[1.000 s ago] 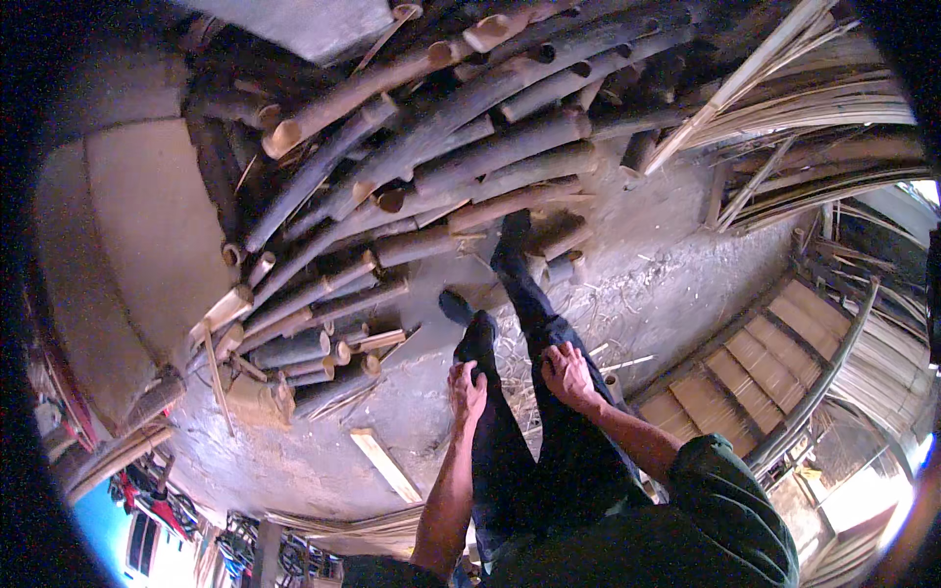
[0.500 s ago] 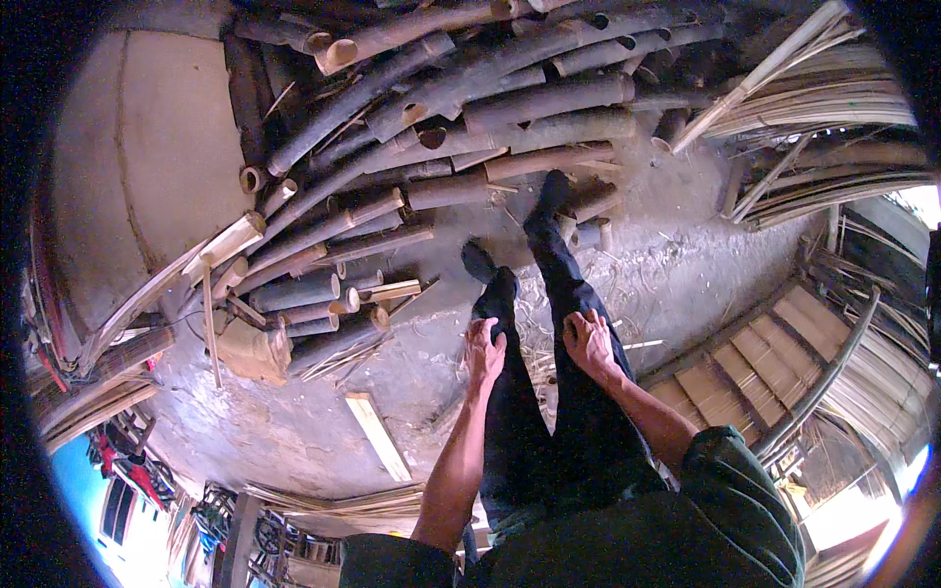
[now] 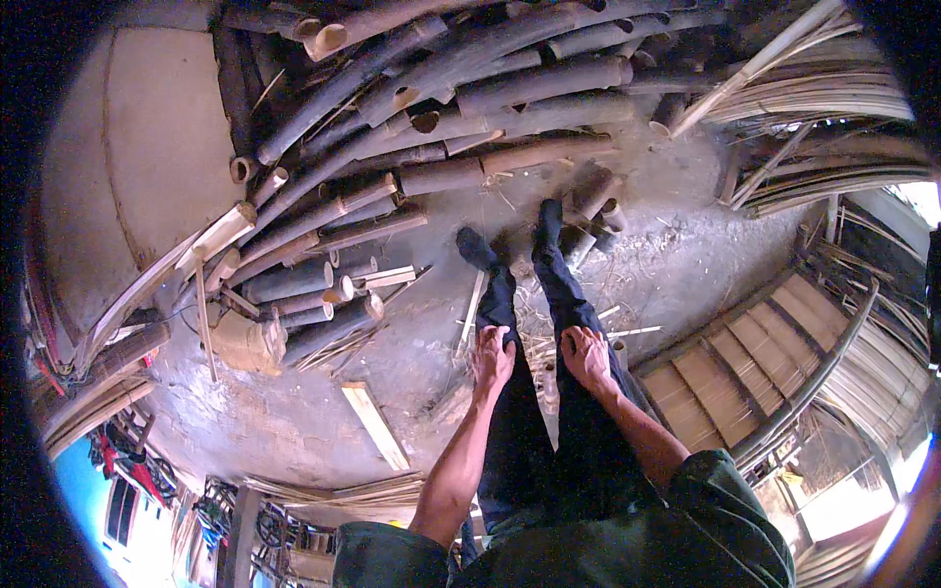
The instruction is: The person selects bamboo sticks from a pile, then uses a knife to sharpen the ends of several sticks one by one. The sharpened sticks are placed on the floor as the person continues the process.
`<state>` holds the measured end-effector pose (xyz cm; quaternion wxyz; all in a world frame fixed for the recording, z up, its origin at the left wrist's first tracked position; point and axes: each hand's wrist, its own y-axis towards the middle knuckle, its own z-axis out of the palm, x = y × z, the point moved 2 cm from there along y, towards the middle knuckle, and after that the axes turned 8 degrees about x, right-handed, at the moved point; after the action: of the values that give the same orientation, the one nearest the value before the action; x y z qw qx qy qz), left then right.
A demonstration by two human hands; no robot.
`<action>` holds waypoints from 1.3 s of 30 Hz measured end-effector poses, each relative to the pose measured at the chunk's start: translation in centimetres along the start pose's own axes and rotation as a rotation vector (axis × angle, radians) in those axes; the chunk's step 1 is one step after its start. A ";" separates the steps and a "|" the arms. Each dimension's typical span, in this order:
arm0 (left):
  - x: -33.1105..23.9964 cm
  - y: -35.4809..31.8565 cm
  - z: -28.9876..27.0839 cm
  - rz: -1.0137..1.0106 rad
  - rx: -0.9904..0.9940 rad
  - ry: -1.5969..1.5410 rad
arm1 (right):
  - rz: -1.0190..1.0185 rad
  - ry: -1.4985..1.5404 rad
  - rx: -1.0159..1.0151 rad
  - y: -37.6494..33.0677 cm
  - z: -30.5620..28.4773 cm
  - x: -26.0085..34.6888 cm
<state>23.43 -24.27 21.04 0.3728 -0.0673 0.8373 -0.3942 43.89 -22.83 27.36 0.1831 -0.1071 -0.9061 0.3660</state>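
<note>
Loosely, left grip (image 3: 493, 358) and right grip (image 3: 587, 359) curl half-open, empty, over the dark trousers (image 3: 515, 431) beneath.

The person wears a dark green shirt (image 3: 627, 547) with short sleeves (image 3: 727, 495), dark trousers (image 3: 508, 446) and dark footwear (image 3: 474, 248).

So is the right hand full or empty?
It looks empty: the right hand rests on the dark trouser leg, and no stick or tool shows in it. Its palm is hidden, though.

no legible text, no readable labels or brands, no numbers; no signs that can be read
</note>
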 end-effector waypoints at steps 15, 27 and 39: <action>-3.5 -1.7 3.7 -0.148 -0.135 -0.040 | -0.087 0.162 0.279 -0.2 2.1 -4.6; -7.8 -2.0 7.3 -0.293 -0.246 -0.001 | -0.161 0.044 0.338 2.6 1.9 -11.2; -9.5 -2.4 11.0 -0.396 -0.490 -0.214 | -0.403 -0.058 0.383 4.2 -0.2 -11.5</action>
<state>37.21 -28.81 23.65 0.3476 -0.3575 0.8339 -0.2366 54.71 -23.51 21.56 0.2429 0.1225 -0.8285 0.4895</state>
